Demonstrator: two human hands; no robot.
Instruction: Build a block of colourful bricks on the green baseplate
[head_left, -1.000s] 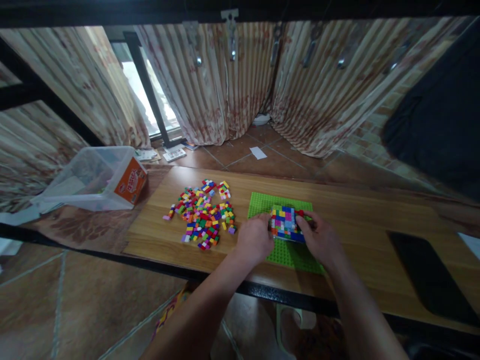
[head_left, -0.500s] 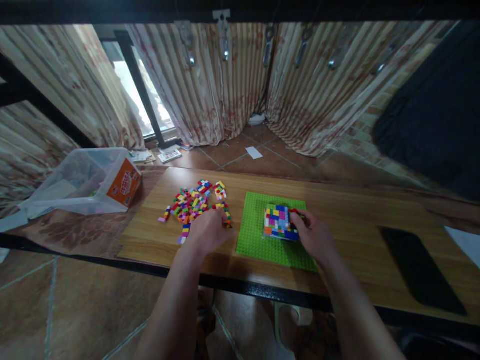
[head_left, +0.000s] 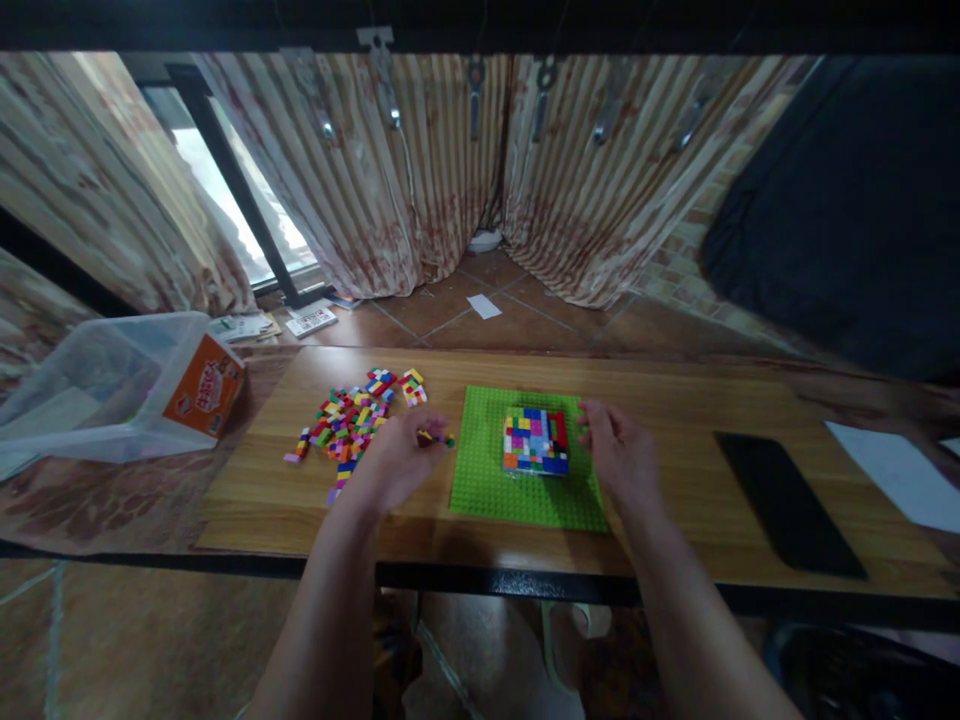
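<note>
Head view shows striped curtains (head_left: 367,190) beyond a wooden table (head_left: 675,480), left grip (head_left: 401,455) pinching bricks (head_left: 450,441), right grip (head_left: 624,455) unclear.

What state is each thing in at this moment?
Left hand: closed on small bricks
Right hand: fingers partly curled, apart from the build; grip contents unclear
Brick build: resting on the baseplate, top multicoloured
Green baseplate: flat on the table
Loose bricks: scattered in a pile
Clear bin: open-topped
Dark slab: lying flat
Curtains: hanging, parted at the window
</note>
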